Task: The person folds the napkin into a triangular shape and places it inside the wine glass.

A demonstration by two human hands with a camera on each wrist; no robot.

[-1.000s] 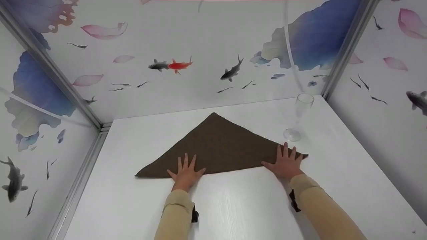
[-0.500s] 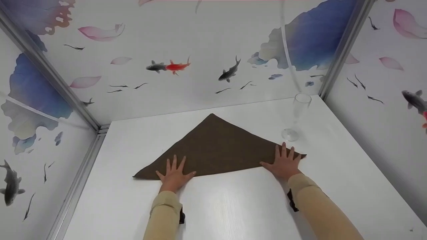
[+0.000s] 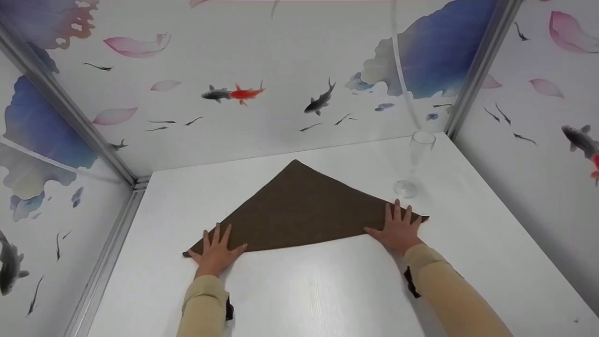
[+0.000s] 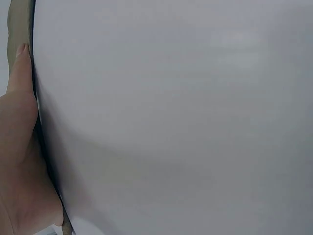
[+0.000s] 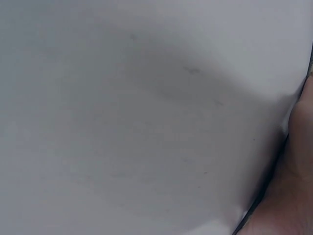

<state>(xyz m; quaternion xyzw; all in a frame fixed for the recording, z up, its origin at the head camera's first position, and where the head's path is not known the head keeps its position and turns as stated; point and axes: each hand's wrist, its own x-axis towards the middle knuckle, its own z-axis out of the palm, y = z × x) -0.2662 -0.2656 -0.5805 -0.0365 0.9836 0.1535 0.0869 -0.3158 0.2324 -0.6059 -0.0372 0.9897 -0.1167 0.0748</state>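
Observation:
A brown cloth [image 3: 304, 206], folded into a triangle, lies flat on the white table with its peak toward the back wall. My left hand [image 3: 216, 252] rests on its left corner, fingers spread and straight. On the right corner lies my right hand [image 3: 398, 229], also with spread fingers, and the cloth's tip pokes out beyond it. The left wrist view shows part of the left hand [image 4: 19, 147] at the edge, beside a strip of the cloth [image 4: 19, 29]. Only a bit of the right hand [image 5: 288, 181] shows in the right wrist view.
A clear stemmed glass [image 3: 405, 188] stands upright on the table [image 3: 299, 290], just behind the right hand. Printed walls [image 3: 262, 47] with fish and petals enclose the table at the back, left and right, with metal posts [image 3: 482, 70] at the corners.
My left hand has slid left along the cloth's front edge, from inside the left part to the left corner. The right hand stays at its place on the right corner.

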